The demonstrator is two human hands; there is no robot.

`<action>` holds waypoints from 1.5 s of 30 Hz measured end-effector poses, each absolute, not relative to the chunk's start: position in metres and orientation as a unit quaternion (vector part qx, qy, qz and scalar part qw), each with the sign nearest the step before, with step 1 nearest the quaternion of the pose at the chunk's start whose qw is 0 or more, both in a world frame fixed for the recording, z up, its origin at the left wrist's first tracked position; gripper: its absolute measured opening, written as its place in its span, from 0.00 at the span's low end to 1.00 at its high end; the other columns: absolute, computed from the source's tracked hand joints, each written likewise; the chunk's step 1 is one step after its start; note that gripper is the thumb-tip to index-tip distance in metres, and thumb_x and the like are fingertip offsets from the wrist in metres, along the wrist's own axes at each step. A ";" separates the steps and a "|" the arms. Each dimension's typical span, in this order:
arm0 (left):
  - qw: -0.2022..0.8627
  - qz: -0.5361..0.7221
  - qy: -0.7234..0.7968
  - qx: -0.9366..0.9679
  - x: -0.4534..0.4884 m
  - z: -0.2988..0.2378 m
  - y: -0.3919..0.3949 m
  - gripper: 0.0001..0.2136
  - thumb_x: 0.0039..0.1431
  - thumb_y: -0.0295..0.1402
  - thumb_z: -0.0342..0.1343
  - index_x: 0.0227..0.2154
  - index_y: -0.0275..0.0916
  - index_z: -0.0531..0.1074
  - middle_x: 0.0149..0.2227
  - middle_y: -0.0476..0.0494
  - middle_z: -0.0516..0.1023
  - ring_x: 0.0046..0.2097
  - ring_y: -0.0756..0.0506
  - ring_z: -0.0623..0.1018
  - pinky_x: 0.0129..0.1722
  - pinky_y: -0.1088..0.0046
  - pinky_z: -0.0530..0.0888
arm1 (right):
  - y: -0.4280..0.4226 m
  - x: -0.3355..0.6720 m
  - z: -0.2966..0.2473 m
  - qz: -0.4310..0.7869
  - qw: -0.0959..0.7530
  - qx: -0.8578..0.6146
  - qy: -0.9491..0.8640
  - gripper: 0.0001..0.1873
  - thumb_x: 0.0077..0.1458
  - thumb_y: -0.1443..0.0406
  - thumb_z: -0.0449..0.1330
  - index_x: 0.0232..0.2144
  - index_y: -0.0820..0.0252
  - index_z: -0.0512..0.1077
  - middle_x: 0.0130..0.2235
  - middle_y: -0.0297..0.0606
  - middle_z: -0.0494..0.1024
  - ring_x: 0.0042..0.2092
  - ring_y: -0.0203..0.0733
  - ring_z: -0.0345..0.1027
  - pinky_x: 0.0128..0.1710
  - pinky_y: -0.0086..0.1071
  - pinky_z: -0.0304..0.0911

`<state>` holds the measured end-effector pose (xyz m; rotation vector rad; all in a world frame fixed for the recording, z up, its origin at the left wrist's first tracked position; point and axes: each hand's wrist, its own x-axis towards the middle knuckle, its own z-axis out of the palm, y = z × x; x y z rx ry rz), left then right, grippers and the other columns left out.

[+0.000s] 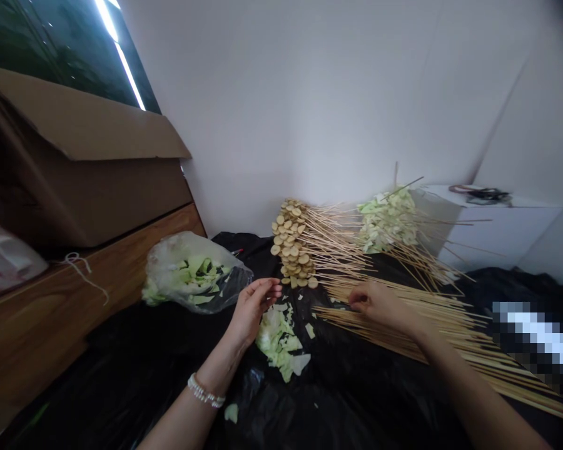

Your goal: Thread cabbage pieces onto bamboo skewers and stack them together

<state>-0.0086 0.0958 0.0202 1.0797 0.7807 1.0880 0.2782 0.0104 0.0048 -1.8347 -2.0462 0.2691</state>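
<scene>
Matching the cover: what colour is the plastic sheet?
The plastic sheet is black; head view.

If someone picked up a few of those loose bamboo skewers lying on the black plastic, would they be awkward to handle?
Probably a little. The loose bamboo skewers look thin and straight, so they are likely light and fairly stiff, though they may snap if bent hard. Being slender and lying across one another on the black plastic sheet, they would likely roll or slide apart when pushed.

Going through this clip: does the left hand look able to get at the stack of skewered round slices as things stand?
Probably yes. The left hand is right beside the lower end of the stack of skewered round slices, and nothing appears to stand between them.
</scene>
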 end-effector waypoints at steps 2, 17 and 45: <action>0.632 0.465 0.346 0.514 -0.009 0.020 0.095 0.12 0.49 0.39 0.63 0.32 0.35 0.78 0.32 0.42 0.80 0.33 0.50 0.77 0.35 0.78 0.71 | 0.009 0.276 0.001 0.117 0.152 -0.664 -0.723 0.07 0.49 0.68 0.57 0.27 0.59 0.76 0.31 0.37 0.78 0.34 0.39 0.68 0.33 0.28 0.55; 0.169 0.187 0.461 0.851 -0.030 0.017 0.102 0.14 0.52 0.45 0.56 0.30 0.41 0.79 0.33 0.45 0.80 0.33 0.45 0.76 0.31 0.73 0.64 | 0.008 0.251 -0.015 -0.008 0.141 -0.672 -0.727 0.11 0.60 0.69 0.46 0.31 0.60 0.67 0.29 0.40 0.75 0.29 0.39 0.64 0.29 0.31 0.47; 0.631 0.446 0.284 0.567 0.011 0.014 0.066 0.22 0.46 0.44 0.66 0.42 0.36 0.76 0.39 0.39 0.76 0.39 0.45 0.75 0.38 0.71 0.74 | -0.002 0.171 -0.011 0.464 0.500 -0.455 -0.572 0.23 0.48 0.58 0.66 0.46 0.57 0.70 0.40 0.37 0.78 0.41 0.42 0.71 0.42 0.36 0.66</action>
